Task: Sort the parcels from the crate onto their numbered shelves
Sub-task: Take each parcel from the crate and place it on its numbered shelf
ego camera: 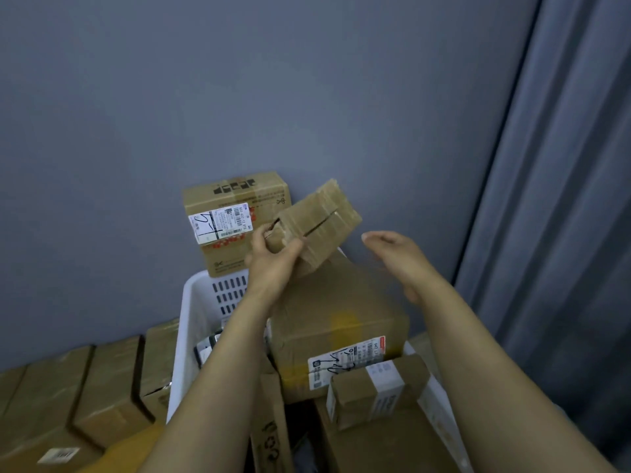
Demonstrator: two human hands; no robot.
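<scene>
- The left hand (273,259) grips a small cardboard parcel (319,221) held tilted above the white crate (191,322).
- The right hand (399,257), blurred, seems spread beside it, not touching.
- Larger boxes (338,322) fill the crate.

- I am in a parcel storeroom, the sorting corner of a courier or pick-up point.
- A white plastic crate (191,336) in front of me is heaped with brown cardboard parcels.
- The big box (341,302) in it carries a printed shipping label (345,361) with a number scrawled over it in marker.
- The rear carton (235,192), against the wall, bears a label of the same kind.
- More taped cartons (68,397) stand packed side by side on my left.
- The small carton (317,216) in my left grip (273,257) is the same plain cardboard.
- A plain grey-blue wall (239,80) and a grey curtain (563,199) close the corner.
</scene>
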